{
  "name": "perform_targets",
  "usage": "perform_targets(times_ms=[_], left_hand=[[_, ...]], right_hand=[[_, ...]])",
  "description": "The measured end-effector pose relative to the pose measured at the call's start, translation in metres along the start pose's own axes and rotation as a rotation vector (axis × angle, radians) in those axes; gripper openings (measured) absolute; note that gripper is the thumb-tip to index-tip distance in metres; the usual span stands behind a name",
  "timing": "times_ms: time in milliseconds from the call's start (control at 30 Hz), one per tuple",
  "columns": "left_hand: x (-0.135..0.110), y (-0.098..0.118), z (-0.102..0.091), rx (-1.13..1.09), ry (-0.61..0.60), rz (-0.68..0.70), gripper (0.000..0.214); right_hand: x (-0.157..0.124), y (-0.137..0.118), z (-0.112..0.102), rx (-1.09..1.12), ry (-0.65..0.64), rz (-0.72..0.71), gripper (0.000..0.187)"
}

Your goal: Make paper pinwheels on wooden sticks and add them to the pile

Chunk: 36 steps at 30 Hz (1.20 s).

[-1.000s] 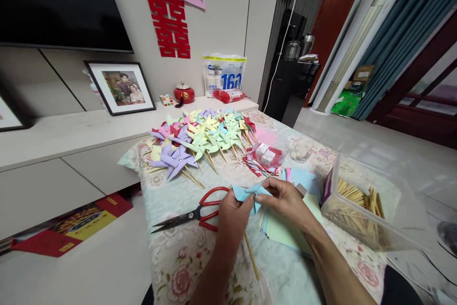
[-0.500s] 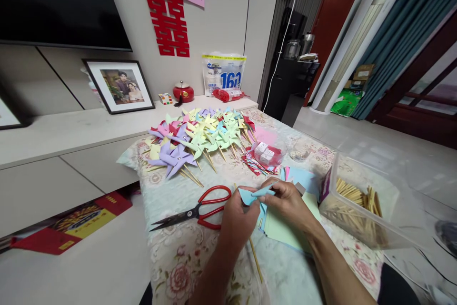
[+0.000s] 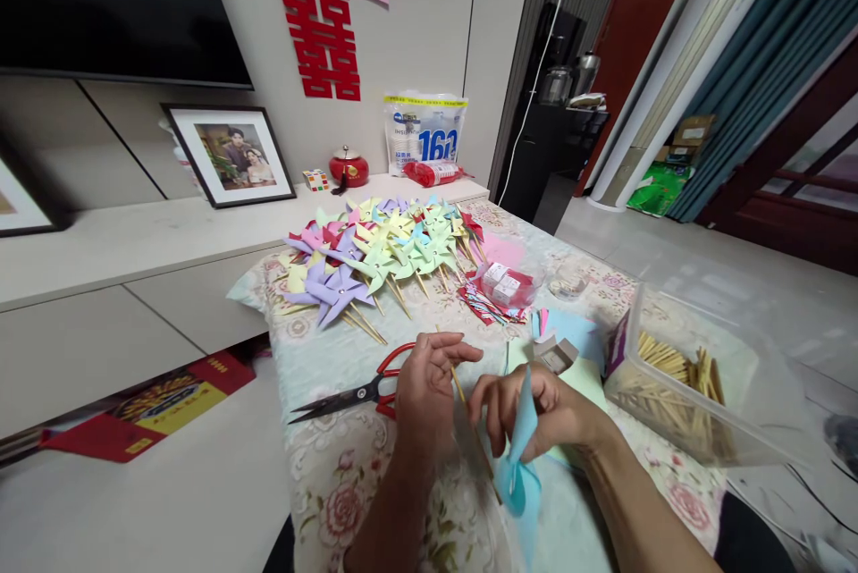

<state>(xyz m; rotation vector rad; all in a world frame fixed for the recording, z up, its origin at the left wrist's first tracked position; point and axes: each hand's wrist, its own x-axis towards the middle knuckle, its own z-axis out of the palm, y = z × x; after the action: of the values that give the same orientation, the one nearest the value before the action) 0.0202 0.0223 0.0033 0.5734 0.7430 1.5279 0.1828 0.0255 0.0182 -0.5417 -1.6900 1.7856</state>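
My right hand (image 3: 553,412) pinches a light blue paper pinwheel (image 3: 521,484), which hangs below the fingers with its blades curled inward. My left hand (image 3: 433,381) is loosely open, palm turned right, its fingers bent a little and apart. A thin wooden stick (image 3: 477,434) lies slantwise between the two hands, close to the left palm; whether the left fingers touch it I cannot tell. Red-handled scissors (image 3: 362,394) lie left of my left hand, which covers part of their handles. Under and behind my right hand lie pale green paper sheets (image 3: 590,381) and a small grey box (image 3: 556,354).
Finished pinwheels (image 3: 382,251) on sticks are piled at the table's far side. Right of them are a red packet (image 3: 506,285) and patterned strips (image 3: 489,309). A clear plastic bin (image 3: 670,430) of wooden sticks stands at the right. A cabinet (image 3: 134,242) runs behind.
My hands have parted. The left has let go of the blue paper and opened; the right has brought the pinwheel down and nearer to me. The small grey box shows more now.
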Motion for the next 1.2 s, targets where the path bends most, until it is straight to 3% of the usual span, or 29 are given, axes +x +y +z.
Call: perform_targets(times_ms=[100,233,367,433,500,700,1067,1200], left_hand=[[-0.006,-0.002,0.004,-0.021,-0.039,-0.005,0.039],[-0.007,0.0,0.003,-0.095,-0.106,-0.007,0.038],[0.001,0.006,-0.005,-0.159,0.073,0.034,0.03],[0.005,0.005,-0.008,-0.095,0.188,0.057,0.023],[0.006,0.002,-0.01,0.007,0.229,0.033,0.024],[0.003,-0.007,-0.005,0.062,0.106,-0.153,0.048],[-0.002,-0.003,0.001,0.085,0.091,-0.115,0.04],[-0.003,0.001,0.004,0.037,0.092,-0.12,0.039]], right_hand=[[0.003,0.007,0.007,0.023,-0.067,0.011,0.024],[0.002,0.011,0.01,-0.089,-0.043,0.092,0.026],[0.001,0.008,0.01,-0.166,-0.01,-0.002,0.022],[0.001,0.006,0.01,-0.199,-0.008,-0.044,0.019],[0.001,0.005,0.01,-0.229,-0.021,-0.053,0.017],[0.0,0.004,0.012,-0.261,-0.062,-0.018,0.019],[-0.001,0.0,0.01,-0.208,-0.145,0.014,0.019],[-0.005,-0.002,0.004,-0.097,-0.035,-0.066,0.017]])
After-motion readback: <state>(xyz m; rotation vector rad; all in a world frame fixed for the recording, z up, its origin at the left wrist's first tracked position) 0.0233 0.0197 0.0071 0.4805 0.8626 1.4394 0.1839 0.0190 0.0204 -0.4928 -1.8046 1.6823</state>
